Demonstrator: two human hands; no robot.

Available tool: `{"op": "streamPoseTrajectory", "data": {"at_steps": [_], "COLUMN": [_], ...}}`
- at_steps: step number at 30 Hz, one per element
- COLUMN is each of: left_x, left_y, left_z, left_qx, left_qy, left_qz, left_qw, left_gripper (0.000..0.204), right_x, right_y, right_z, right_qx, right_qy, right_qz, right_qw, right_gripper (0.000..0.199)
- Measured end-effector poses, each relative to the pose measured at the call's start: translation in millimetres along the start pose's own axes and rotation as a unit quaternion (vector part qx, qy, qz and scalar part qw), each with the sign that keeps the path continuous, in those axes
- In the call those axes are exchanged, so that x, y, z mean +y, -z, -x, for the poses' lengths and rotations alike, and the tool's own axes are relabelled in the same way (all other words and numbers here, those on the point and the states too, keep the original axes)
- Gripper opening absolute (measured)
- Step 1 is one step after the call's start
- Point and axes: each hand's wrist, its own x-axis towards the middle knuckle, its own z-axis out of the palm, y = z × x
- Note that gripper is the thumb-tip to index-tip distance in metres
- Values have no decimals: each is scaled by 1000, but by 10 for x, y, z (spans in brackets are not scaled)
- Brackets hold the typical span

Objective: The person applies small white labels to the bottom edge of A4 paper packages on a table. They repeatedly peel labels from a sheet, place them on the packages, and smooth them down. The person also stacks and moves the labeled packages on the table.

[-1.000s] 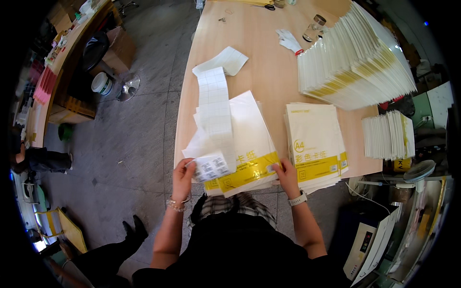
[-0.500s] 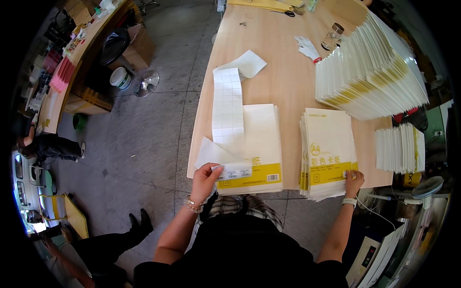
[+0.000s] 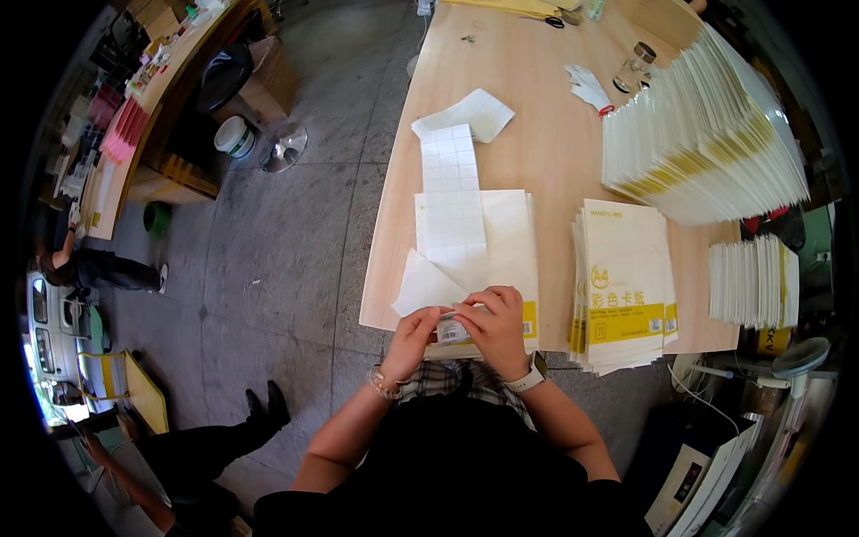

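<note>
A long strip of white barcode labels point(image 3: 452, 183) runs down the table and folds over at its near end. My left hand point(image 3: 414, 344) is closed on that near end, its thumb and fingers pinching the strip's edge. Close beside it, my right hand point(image 3: 497, 329) pinches at the same end, the fingertips of both hands nearly meeting. Beneath them lies a stack of white and yellow card-paper packs point(image 3: 512, 242). A second stack of packs point(image 3: 624, 259) stands to the right, with small barcode labels near its lower right corner. What exactly sits between my right fingertips is partly hidden.
A tall leaning row of packs point(image 3: 707, 134) fills the table's right, with a shorter row point(image 3: 754, 282) nearer me. A white glove point(image 3: 587, 88), a lidded jar point(image 3: 635, 67) and scissors point(image 3: 554, 21) lie farther back. A fan point(image 3: 799, 356) stands right; other people are at left.
My right hand has left the right-hand stack and come over to the label strip beside my left hand. A small label now shows on that stack's lower right. The view has shifted slightly.
</note>
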Motion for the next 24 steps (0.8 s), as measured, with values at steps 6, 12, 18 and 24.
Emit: {"op": "streamPoseTrajectory", "data": {"at_steps": [6,12,18,24], "left_x": [-114,-113,-103,-37], "left_y": [101,105,143,214], "left_z": [-44,-68,-109,-42], "left_qx": [-21,-32,-27,10], "left_qy": [66,75,110,-80], "left_qz": [119,115,123,-366], "left_qw": [990,990,986,927], "left_gripper": [33,32,28,24], "right_x": [2,91,93,773], "right_y": [-103,-166,-1,346], "right_z": [78,109,152,696], "right_qx": [24,-6,59,15], "right_qy": [-31,-62,-7,-369], "right_qz": [-18,-92,-137,-322], "right_qw": [999,994,989,872], "right_gripper": [18,15,9,8]}}
